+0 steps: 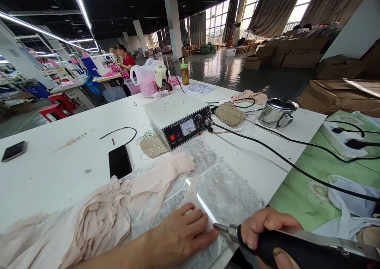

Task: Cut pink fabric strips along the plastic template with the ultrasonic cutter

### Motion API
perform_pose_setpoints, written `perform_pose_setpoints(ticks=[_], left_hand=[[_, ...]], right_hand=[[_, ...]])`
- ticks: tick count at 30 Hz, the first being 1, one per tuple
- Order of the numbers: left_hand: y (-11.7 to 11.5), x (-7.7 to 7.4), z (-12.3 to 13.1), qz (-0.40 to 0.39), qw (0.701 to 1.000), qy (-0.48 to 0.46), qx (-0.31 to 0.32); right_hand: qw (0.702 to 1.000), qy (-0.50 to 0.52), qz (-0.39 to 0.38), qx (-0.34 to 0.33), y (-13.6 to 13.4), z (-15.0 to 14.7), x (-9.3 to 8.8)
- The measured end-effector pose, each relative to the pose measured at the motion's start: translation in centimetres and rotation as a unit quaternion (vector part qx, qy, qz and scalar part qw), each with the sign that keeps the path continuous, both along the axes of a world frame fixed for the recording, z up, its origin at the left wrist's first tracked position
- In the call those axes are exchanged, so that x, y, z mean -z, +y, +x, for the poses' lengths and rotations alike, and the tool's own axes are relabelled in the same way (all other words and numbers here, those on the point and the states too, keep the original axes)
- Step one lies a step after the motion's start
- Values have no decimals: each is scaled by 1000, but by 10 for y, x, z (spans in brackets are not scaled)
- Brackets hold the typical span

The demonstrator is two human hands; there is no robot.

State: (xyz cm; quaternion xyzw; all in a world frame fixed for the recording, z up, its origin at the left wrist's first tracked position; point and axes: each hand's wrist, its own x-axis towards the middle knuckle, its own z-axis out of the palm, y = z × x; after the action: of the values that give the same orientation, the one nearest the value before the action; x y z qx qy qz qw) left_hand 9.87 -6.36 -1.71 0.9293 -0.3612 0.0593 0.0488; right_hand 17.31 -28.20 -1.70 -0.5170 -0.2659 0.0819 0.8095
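Observation:
My left hand (181,233) lies flat with fingers together, pressing a strip of pale pink fabric (162,178) onto a scratched clear plate (228,190) at the table's near edge. My right hand (267,227) is wrapped round the black handle of a handheld tool (297,249). Its metal tip (221,228) touches the plate right by my left fingertips. A heap of pink fabric pieces (97,217) lies to the left of my left arm.
A white control box (178,118) with a dial and red switch stands mid-table; a black cable (282,158) runs from it toward the tool. Two phones (119,161) (13,150), elastic loops, a steel pot (277,112), a bottle (185,72) lie around. A person sews far behind.

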Motion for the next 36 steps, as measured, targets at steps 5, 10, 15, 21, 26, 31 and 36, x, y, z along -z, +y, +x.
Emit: perform_pose_setpoints(ticks=[5, 10, 15, 21, 26, 31, 36], left_hand=[[0, -1, 0, -13, 1000, -13, -2], [0, 1, 0, -23, 999, -22, -10], [-2, 2, -3, -37, 999, -33, -22], [-3, -3, -3, -46, 998, -43, -28], [-2, 1, -3, -45, 998, -27, -33], [-2, 3, -4, -38, 998, -37, -31], [-1, 4, -4, -37, 998, -36, -28]], right_hand=[[1000, 1, 15, 7, 4, 0, 1], [999, -38, -33, -16, 1, 3, 2], [999, -46, -6, 11, 7, 2, -1], [998, -33, -1, 50, 15, 3, -8], [998, -31, 6, 53, 15, 3, -1], [999, -13, 14, 35, 18, 3, 7], [999, -8, 15, 32, 22, 3, 11]])
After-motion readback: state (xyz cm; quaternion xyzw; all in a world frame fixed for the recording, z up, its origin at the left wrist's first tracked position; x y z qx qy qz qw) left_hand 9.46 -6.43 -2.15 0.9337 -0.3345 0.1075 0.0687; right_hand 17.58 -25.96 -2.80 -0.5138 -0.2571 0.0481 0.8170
